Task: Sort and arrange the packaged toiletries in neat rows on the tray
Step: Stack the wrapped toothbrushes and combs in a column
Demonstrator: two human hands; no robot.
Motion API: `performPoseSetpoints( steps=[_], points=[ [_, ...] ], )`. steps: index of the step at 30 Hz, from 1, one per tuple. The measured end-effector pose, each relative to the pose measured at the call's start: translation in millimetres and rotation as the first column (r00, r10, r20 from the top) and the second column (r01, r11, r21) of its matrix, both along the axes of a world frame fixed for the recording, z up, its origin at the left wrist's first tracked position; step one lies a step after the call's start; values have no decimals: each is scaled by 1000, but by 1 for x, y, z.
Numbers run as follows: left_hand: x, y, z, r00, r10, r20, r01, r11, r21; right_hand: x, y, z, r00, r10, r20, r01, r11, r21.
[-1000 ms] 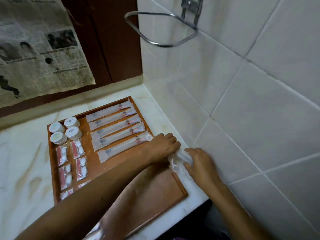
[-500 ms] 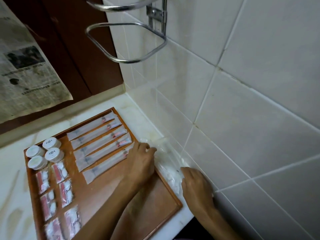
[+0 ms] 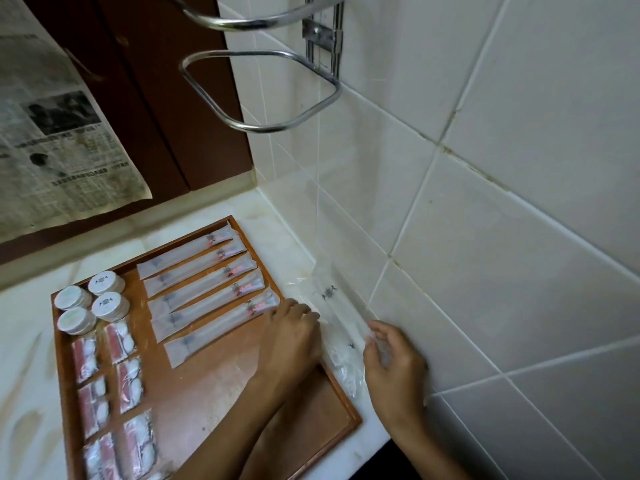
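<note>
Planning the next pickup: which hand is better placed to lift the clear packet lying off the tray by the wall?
Probably the right hand. Its fingers already touch the clear packet on the counter beside the tiled wall. The left hand rests at the tray edge near the long sachets.

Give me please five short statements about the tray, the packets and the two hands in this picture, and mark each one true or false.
1. Five long sachets lie side by side on the wooden tray. True.
2. Four round white containers sit in the tray's far left corner. True.
3. The clear plastic bag lies in the middle of the tray. False: it lies on the counter strip between the tray and the tiled wall.
4. The right hand has its grip on a round container. False: its fingers curl on the clear plastic bag.
5. The left hand rests on the newspaper. False: it is at the tray's right edge, beside the bag.
</note>
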State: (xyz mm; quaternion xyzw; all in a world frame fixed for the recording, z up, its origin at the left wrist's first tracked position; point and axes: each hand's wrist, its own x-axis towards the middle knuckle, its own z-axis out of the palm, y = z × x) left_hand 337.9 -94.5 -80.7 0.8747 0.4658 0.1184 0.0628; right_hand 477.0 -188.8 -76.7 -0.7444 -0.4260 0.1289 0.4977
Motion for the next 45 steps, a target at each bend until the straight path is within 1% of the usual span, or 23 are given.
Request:
performPoseSetpoints(
  steps=[1,2,3,4,6,7,9,11,14,16,18,23,26,30,33,34,36,38,39,40,42,43,45],
  points=[
    [-4,-1,-1,989,74,129,-70,997,-37,-2,1,0,991,23,-128,-25,1000,-13],
    [-9,-4,0,947,169,274,-138,982,-131,-3,2,1,970,57,-236,-63,998,-20],
    [-13,-6,2,863,281,420,-171,944,-281,-4,3,1,943,93,-319,-108,994,-29],
    [-18,-9,4,741,406,534,-154,878,-453,-5,5,2,912,133,-388,-161,986,-41],
    [-26,-18,11,447,633,631,-28,715,-698,-6,8,3,876,246,-414,-299,952,-66],
    [-31,-24,14,320,703,636,41,660,-750,-6,10,5,873,324,-364,-377,923,-84],
    [-46,-33,16,157,779,607,99,599,-795,-6,15,8,835,460,-302,-510,853,-111],
    [-65,-44,11,40,825,563,111,557,-823,-9,22,13,772,548,-322,-609,783,-128],
    [-91,-64,5,-66,840,538,73,542,-837,-17,32,15,669,655,-352,-734,655,-177],
    [-104,-78,2,-129,844,521,26,528,-849,-27,37,15,608,632,-480,-776,602,-190],
    [-114,-92,0,-209,835,509,-23,517,-856,-36,41,15,575,541,-614,-767,617,-174],
    [-128,-124,-4,-465,772,434,-63,460,-886,-51,45,7,486,426,-763,-769,624,-142],
    [-127,-137,-1,-557,731,394,-62,436,-898,-57,44,3,457,342,-821,-759,632,-159],
    [-126,-147,8,-584,718,379,-23,452,-892,-74,40,1,379,180,-908,-702,695,-156],
    [-134,-154,13,-538,762,360,32,445,-895,-82,35,2,332,41,-943,-597,783,-175],
    [-137,-155,14,-498,793,352,48,431,-901,-83,35,2,312,10,-950,-562,808,-176],
    [-146,-156,17,-353,865,356,60,401,-914,-88,33,3,247,-14,-969,-503,853,-141],
    [-154,-156,16,-153,916,370,61,382,-922,-95,31,4,191,39,-981,-500,863,-64],
    [-157,-155,16,-35,935,353,70,355,-932,-100,31,6,194,84,-977,-533,846,-33],
    [-159,-153,16,77,939,336,78,330,-941,-106,30,7,219,138,-966,-582,813,-16],
    [-160,-149,18,248,915,318,108,301,-948,-119,25,9,338,259,-905,-694,718,-54],
    [-159,-146,20,282,905,320,128,295,-947,-126,22,10,412,312,-856,-730,675,-105],
    [-156,-138,19,251,911,328,156,296,-942,-136,15,10,515,374,-771,-746,639,-188]
  ],
)
